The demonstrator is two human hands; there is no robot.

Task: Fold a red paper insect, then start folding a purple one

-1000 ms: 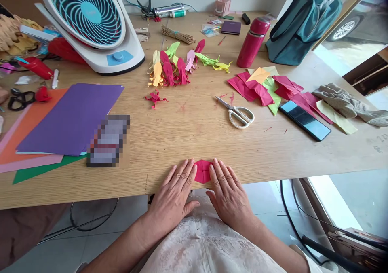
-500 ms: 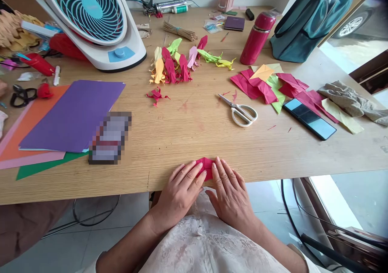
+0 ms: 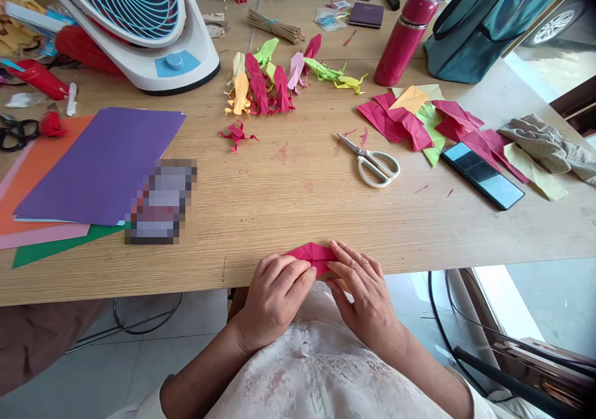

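A small folded sheet of pinkish-red paper (image 3: 313, 254) lies at the table's front edge, its upper edge peaked and a crease running across it. My left hand (image 3: 278, 295) rests on its left part, fingers bent and pressed together, with fingertips on the paper's lower middle. On the right side, my right hand (image 3: 365, 292) grips the paper, with fingers over the top and the thumb near the lower edge. Both hands partly cover the paper. Farther in on the table are white-handled scissors (image 3: 378, 168) and a small red paper figure (image 3: 237, 135).
Several folded paper figures (image 3: 261, 87) stand at the back middle. Folded paper pieces (image 3: 395, 121) and a phone (image 3: 484, 175) lie to the right, below a red flask (image 3: 406, 37) and a teal bag (image 3: 479, 34). Coloured sheets (image 3: 102, 164) and a fan (image 3: 139, 28) occupy the left.
My left fingers have curled and shifted left, and my right fingers have bent, uncovering more of the red paper. The view has tilted slightly downward.
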